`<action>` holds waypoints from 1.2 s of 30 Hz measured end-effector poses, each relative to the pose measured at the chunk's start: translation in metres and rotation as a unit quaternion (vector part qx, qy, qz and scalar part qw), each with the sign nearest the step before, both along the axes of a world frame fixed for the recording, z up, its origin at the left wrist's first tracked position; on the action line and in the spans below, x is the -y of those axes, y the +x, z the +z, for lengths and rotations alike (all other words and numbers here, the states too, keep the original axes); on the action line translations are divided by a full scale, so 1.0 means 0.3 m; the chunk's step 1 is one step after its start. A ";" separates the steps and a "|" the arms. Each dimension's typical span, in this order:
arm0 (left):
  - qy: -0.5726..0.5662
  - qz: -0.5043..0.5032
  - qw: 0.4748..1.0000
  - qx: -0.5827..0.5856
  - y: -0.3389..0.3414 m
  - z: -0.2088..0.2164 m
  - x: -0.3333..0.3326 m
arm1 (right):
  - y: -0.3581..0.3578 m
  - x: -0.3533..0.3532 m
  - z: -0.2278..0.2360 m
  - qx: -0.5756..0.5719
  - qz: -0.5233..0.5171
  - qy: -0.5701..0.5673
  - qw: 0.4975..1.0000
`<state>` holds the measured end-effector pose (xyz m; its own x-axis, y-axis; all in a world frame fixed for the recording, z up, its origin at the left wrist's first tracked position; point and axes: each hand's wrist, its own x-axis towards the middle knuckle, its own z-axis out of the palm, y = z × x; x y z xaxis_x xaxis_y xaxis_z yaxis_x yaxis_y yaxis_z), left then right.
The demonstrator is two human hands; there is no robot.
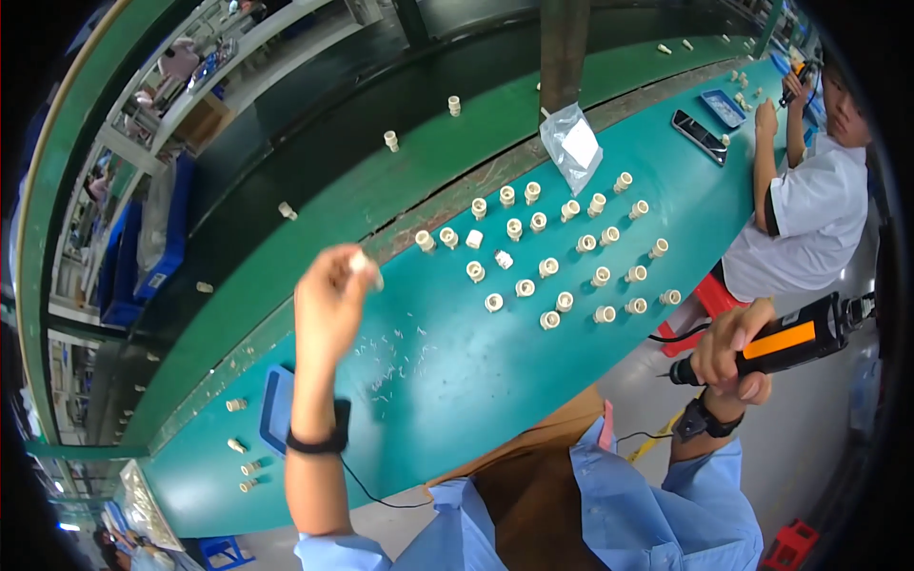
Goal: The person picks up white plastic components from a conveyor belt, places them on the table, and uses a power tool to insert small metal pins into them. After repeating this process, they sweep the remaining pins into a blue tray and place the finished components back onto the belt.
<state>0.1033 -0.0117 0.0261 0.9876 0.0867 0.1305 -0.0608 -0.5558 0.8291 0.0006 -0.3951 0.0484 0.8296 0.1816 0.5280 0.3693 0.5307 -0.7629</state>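
Observation:
My left hand (328, 300) is raised over the far edge of the green table, its fingers pinching a small cream plastic fitting (362, 264) that they partly cover. Off to the right, beyond the table's near edge, my right hand (728, 350) grips a black electric screwdriver (807, 335) with an orange label. Its bit points left, and a cord runs from it. Several cream cylindrical fittings (549, 267) stand in loose rows on the table between my hands. Small thin white pieces (395, 357) lie scattered below and right of my left hand.
A dark green conveyor belt (333, 171) along the far side carries spaced fittings. A clear plastic bag (571, 147) lies by a post. A blue tray (277, 409) sits near my left forearm. At the right are a phone (699, 137) and a co-worker (800, 214).

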 end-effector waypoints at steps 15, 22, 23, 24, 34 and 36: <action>0.357 0.070 0.924 0.121 0.789 -0.129 0.141 | 0.215 0.284 -0.078 0.055 0.138 -0.020 0.989; 0.315 -0.094 0.943 0.062 1.082 -0.151 0.411 | 0.253 0.349 -0.085 0.093 0.139 -0.014 0.986; 0.333 -0.107 0.935 0.058 1.109 -0.161 0.441 | 0.249 0.355 -0.081 0.090 0.125 -0.021 0.988; 0.352 -0.119 0.927 0.055 1.132 -0.168 0.453 | 0.251 0.353 -0.075 0.083 0.124 -0.020 0.989; 0.301 -0.185 0.936 0.008 1.206 -0.266 0.517 | 0.217 0.358 -0.058 0.052 0.061 -0.013 0.997; 0.298 -0.176 0.938 0.000 1.196 -0.248 0.538 | 0.200 0.351 -0.051 0.050 0.045 -0.017 0.998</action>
<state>0.4620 -0.1732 -0.0482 0.9414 -0.3334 0.0521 -0.3276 -0.8662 0.3774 0.0605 -0.5004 0.0331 0.7534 0.2711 0.5991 0.3964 0.5397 -0.7427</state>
